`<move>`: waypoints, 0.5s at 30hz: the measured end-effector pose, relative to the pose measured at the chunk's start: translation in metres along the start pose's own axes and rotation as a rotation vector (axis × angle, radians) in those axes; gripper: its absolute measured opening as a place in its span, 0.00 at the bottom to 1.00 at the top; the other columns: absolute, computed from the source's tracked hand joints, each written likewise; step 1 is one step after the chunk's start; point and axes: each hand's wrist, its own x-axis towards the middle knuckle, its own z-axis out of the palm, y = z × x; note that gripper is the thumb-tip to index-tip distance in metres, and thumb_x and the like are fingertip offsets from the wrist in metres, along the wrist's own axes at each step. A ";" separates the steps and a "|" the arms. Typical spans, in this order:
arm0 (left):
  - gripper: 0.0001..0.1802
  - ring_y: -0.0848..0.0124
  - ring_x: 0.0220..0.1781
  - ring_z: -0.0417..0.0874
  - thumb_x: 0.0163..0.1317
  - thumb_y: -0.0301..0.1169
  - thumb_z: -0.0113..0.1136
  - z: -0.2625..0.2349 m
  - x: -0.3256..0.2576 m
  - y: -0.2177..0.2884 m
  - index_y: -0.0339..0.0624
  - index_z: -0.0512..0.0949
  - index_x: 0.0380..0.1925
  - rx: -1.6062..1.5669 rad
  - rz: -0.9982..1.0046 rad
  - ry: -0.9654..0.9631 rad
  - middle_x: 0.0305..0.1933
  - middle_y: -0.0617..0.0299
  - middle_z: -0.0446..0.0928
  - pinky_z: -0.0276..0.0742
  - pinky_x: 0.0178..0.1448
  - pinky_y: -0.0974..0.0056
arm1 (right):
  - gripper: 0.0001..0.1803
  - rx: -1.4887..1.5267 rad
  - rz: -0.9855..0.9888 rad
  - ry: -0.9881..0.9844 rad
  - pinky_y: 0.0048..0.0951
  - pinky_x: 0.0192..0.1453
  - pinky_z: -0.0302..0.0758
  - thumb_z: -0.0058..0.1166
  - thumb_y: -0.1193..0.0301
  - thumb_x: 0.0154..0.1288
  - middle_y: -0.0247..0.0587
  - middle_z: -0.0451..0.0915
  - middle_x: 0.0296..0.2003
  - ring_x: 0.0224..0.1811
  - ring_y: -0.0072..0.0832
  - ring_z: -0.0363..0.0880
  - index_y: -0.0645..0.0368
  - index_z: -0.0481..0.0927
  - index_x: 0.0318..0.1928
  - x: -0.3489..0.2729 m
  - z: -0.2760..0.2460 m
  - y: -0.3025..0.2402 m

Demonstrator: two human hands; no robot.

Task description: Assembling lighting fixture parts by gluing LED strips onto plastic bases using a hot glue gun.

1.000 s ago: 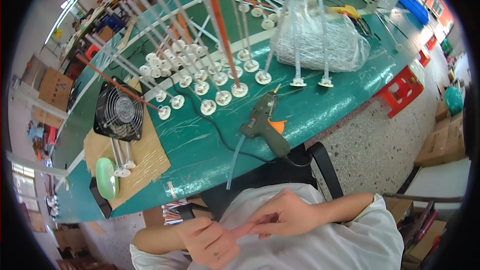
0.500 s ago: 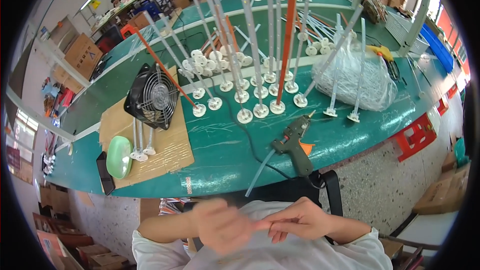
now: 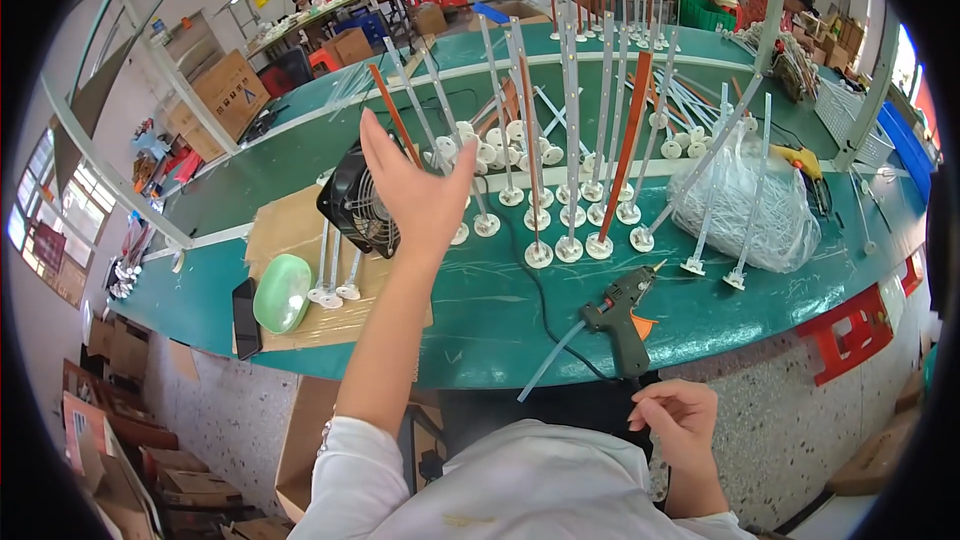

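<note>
Hovering left hand (image 3: 418, 190): fingers spread, thumb held apart, nothing seen grasped. Raised in front of the fan; contact cannot be told.
Fan (image 3: 362, 215): stood on the cardboard sheet (image 3: 290, 230), partly hidden by the hand. Could be tipped if its frame is caught. Grille could be a finger hazard if powered; blade motion cannot be told.
Upright strips (image 3: 573, 140): carried on small round white bases (image 3: 539, 256), just right of the left hand. Tall on small feet, so several could be toppled by one sideways sweep of the forearm.
Leaning strip (image 3: 700, 166): tilted across the plastic bag (image 3: 750, 210). Could be dropped if its base is bumped.
Right hand (image 3: 680, 422): fingers curled toward thumb, low by the counter (image 3: 480, 340) edge. Whether anything is pinched cannot be told.
Glue gun (image 3: 626, 325): laid on the counter, handle toward the right hand, nozzle pointed away. Burn possible if hot and grabbed too far forward; heat cannot be seen.
Cord (image 3: 533, 285): run past the bases. If snagged, gun could be dragged and bases knocked.
Phone (image 3: 246, 318): set near the front edge, beside the green dish (image 3: 283, 294). Could be pushed off by an elbow.
</note>
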 end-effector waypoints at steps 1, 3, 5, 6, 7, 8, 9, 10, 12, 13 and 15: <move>0.62 0.41 0.78 0.57 0.49 0.40 0.80 0.007 0.008 -0.001 0.25 0.50 0.74 -0.023 -0.037 0.018 0.75 0.33 0.56 0.56 0.79 0.49 | 0.04 -0.011 -0.006 0.061 0.23 0.31 0.81 0.56 0.85 0.65 0.44 0.84 0.26 0.25 0.24 0.83 0.71 0.84 0.38 -0.003 -0.004 0.000; 0.64 0.43 0.75 0.63 0.48 0.42 0.81 0.018 0.022 -0.002 0.24 0.49 0.74 0.038 -0.069 0.079 0.73 0.32 0.61 0.61 0.76 0.51 | 0.04 -0.009 -0.020 0.131 0.23 0.31 0.81 0.57 0.85 0.62 0.44 0.84 0.25 0.25 0.24 0.83 0.70 0.84 0.36 -0.009 -0.010 0.002; 0.64 0.45 0.72 0.69 0.48 0.42 0.80 0.021 0.034 0.000 0.24 0.48 0.74 -0.048 -0.148 0.035 0.70 0.33 0.66 0.65 0.73 0.52 | 0.04 -0.029 -0.002 0.114 0.23 0.31 0.81 0.57 0.85 0.62 0.43 0.84 0.25 0.25 0.24 0.83 0.70 0.84 0.36 -0.012 -0.012 0.002; 0.65 0.47 0.68 0.74 0.48 0.42 0.80 0.025 0.039 0.001 0.24 0.47 0.75 -0.138 -0.230 -0.023 0.66 0.34 0.70 0.69 0.70 0.53 | 0.04 -0.050 0.027 0.107 0.23 0.31 0.81 0.57 0.85 0.62 0.43 0.84 0.25 0.25 0.24 0.83 0.70 0.84 0.36 -0.013 -0.014 0.003; 0.55 0.55 0.50 0.85 0.50 0.42 0.79 0.034 0.039 -0.007 0.28 0.59 0.71 -0.150 -0.192 0.077 0.50 0.44 0.83 0.78 0.57 0.57 | 0.04 -0.061 0.009 0.078 0.22 0.31 0.81 0.57 0.85 0.63 0.43 0.84 0.26 0.25 0.24 0.83 0.70 0.84 0.36 -0.013 -0.016 0.004; 0.55 0.55 0.50 0.85 0.50 0.42 0.79 0.038 0.039 -0.017 0.28 0.59 0.71 -0.148 -0.195 0.082 0.50 0.44 0.83 0.78 0.57 0.57 | 0.04 -0.063 0.008 0.071 0.22 0.31 0.81 0.57 0.85 0.63 0.43 0.84 0.26 0.25 0.24 0.83 0.70 0.84 0.36 -0.014 -0.017 0.002; 0.46 0.59 0.44 0.86 0.51 0.42 0.78 0.040 0.041 -0.022 0.30 0.67 0.64 -0.198 -0.281 -0.010 0.43 0.48 0.84 0.80 0.52 0.58 | 0.04 -0.042 -0.003 0.104 0.22 0.31 0.81 0.57 0.85 0.63 0.42 0.84 0.26 0.25 0.23 0.83 0.69 0.84 0.36 -0.013 -0.018 0.002; 0.37 0.62 0.37 0.87 0.52 0.43 0.77 0.043 0.042 -0.027 0.32 0.75 0.57 -0.248 -0.369 -0.103 0.36 0.53 0.85 0.81 0.47 0.60 | 0.03 -0.020 -0.012 0.136 0.22 0.31 0.81 0.57 0.84 0.63 0.42 0.84 0.26 0.25 0.23 0.83 0.69 0.83 0.35 -0.012 -0.019 0.001; 0.27 0.65 0.33 0.87 0.57 0.43 0.73 0.053 0.040 -0.037 0.33 0.77 0.48 -0.255 -0.412 -0.102 0.31 0.56 0.83 0.80 0.43 0.61 | 0.03 -0.063 -0.025 0.179 0.22 0.31 0.80 0.57 0.83 0.65 0.41 0.83 0.26 0.25 0.22 0.82 0.68 0.83 0.36 -0.009 -0.026 0.002; 0.20 0.68 0.28 0.86 0.63 0.43 0.69 0.056 0.039 -0.042 0.34 0.80 0.39 -0.263 -0.452 -0.103 0.25 0.58 0.81 0.79 0.39 0.62 | 0.03 -0.105 -0.040 0.222 0.22 0.30 0.79 0.57 0.82 0.66 0.40 0.83 0.26 0.24 0.22 0.81 0.68 0.82 0.36 -0.007 -0.031 0.004; 0.19 0.70 0.28 0.85 0.68 0.43 0.63 0.058 0.044 -0.047 0.34 0.79 0.34 -0.388 -0.458 -0.095 0.24 0.59 0.80 0.78 0.38 0.62 | 0.03 -0.109 -0.078 0.268 0.21 0.31 0.79 0.56 0.81 0.68 0.40 0.83 0.26 0.25 0.21 0.82 0.68 0.83 0.37 0.000 -0.040 0.012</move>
